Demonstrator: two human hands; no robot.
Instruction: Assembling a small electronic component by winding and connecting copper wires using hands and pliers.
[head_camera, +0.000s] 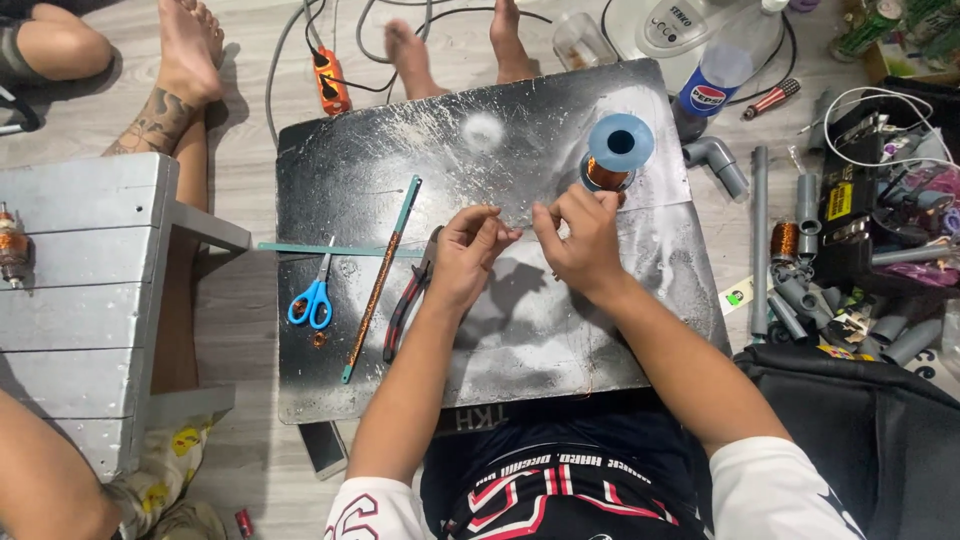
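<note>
One head-worn camera looks steeply down, close over a black board (540, 330) on the floor.

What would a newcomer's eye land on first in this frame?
Probably the two hands, left hand and right hand, pinched close together at the centre of the black board. Just beyond the right hand stands a blue spool wound with copper wire. Blue-handled scissors lie at the board's left edge.
</note>
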